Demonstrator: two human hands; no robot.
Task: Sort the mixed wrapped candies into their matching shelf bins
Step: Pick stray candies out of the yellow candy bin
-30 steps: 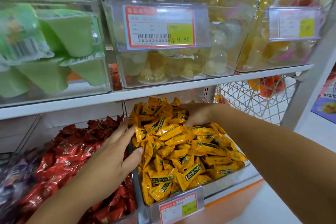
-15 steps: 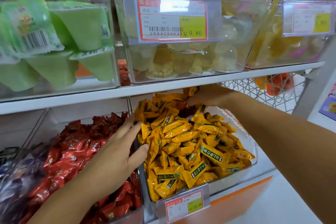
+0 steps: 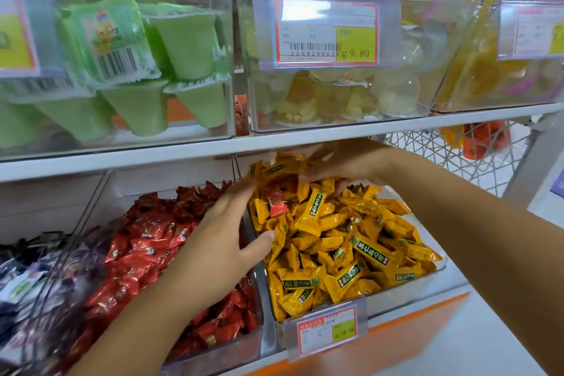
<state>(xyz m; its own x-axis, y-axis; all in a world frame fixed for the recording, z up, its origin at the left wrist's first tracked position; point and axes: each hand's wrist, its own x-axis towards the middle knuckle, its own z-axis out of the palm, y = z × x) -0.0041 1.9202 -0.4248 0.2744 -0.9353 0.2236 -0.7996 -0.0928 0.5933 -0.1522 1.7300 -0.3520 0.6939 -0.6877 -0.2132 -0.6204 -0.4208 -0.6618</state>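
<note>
A clear bin (image 3: 406,287) on the lower shelf is heaped with yellow wrapped candies (image 3: 345,241). One red wrapped candy (image 3: 277,204) lies among them near the back left of the pile. To its left, a second clear bin (image 3: 219,354) holds red wrapped candies (image 3: 146,247). My left hand (image 3: 224,241) lies over the divide between the two bins, fingers straight, thumb touching the yellow pile. My right hand (image 3: 341,163) reaches into the back of the yellow bin under the upper shelf, fingers spread over the candies; its fingertips are blurred.
Dark purple wrapped candies (image 3: 36,278) fill a bin at far left. The upper shelf (image 3: 305,139) carries clear bins of green jelly cups (image 3: 137,70), pale fruit jelly cups (image 3: 335,98) and yellow jellies (image 3: 488,70). A white wire basket (image 3: 457,156) stands at right. Price tags hang on bin fronts.
My right hand has pushed yellow candies aside at the back of the pile, and a red candy now shows there. My left hand stays at the divide between the bins.
</note>
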